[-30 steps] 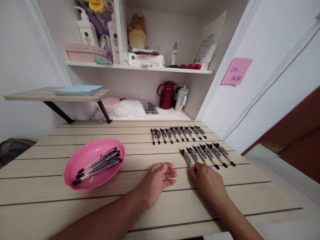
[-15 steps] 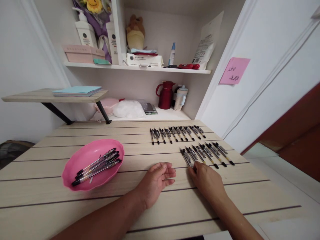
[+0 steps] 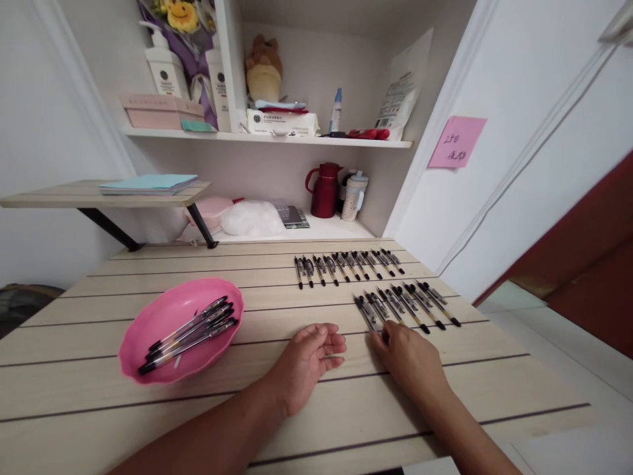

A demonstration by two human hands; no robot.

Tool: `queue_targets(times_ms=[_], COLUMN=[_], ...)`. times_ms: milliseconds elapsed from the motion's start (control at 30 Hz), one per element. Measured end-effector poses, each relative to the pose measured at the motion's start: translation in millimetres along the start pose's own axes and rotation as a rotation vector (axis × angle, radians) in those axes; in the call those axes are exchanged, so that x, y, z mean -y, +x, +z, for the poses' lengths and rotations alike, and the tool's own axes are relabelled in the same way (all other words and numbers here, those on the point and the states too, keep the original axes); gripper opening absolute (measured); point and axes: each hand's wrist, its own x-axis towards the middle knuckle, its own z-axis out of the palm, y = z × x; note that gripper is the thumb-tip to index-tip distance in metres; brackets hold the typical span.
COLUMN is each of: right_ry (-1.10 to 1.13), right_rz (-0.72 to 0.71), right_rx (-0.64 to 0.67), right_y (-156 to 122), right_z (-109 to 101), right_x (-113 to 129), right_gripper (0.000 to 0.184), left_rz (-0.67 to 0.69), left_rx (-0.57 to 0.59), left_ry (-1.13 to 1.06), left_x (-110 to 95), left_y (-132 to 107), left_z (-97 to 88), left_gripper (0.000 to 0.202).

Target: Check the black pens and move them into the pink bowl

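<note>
My left hand [image 3: 310,359] rests on its side on the tabletop, palm turned inward, fingers loosely curled and apart with nothing in them. To its right, my right hand [image 3: 410,356] has thumb and fingers closed at the near end of a pen [image 3: 364,310], the leftmost of the nearer row. Its lower end is partly hidden by the fingers. Several clear-barrelled black pens [image 3: 415,307] lie side by side in that row. Behind them stretches a second row of similar pens [image 3: 349,265]. On the left, a pink scalloped bowl [image 3: 133,330] holds several more pens [image 3: 192,335].
The slatted wooden tabletop [image 3: 198,422] runs back to a white shelf unit with a red jug [image 3: 325,190] and a pale cup [image 3: 354,196]. A raised wooden shelf [image 3: 59,192] stands at the back left. A pink note [image 3: 457,142] is on the right wall.
The view has shifted slightly. Both hands and the pens keep nearly the same places.
</note>
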Motion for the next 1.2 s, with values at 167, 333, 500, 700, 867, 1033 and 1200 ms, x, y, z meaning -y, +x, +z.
queue_targets(times_ms=[167,333,500,700,867,1033,1200], right_ry=[0.011,0.062,0.14,0.216,0.23,0.245,0.261], right_rz=[-0.04,-0.063,-0.078,-0.145,-0.165,-0.167,-0.178], right_rx=[-0.077,-0.12,-0.142,-0.171,-0.186,-0.199,-0.181], right_y=[-1.6,-10.9,-36.7,-56.1,-56.3,-57.5,-56.4], right_z=[1.0,-3.8,-5.0,1.0,1.9,3.0,1.2], right_x=[-3.7,-2.6,7.1,15.2,15.5,15.9,16.3], right_gripper=[0.021,0.02,0.023,0.022,0.022,0.022,0.021], left_rz=[-0.002,-0.001,0.018,0.104,0.29,0.107,-0.217], left_rx=[0.001,0.004,0.057,0.049,0.024,-0.509,-0.601], left_ry=[0.001,0.013,0.133,0.65,1.638,2.22,2.211], left_x=[-0.9,-1.3,-1.3,-25.1,-91.1,-152.1,-166.0], left_y=[0.8,-0.1,-3.1,-7.9,-35.0,-65.5,-81.4], left_z=[-0.1,-0.6,-1.1,10.0,11.4,-39.7,-96.3], left_gripper=[0.027,0.028,0.029,0.026,0.03,0.026,0.021])
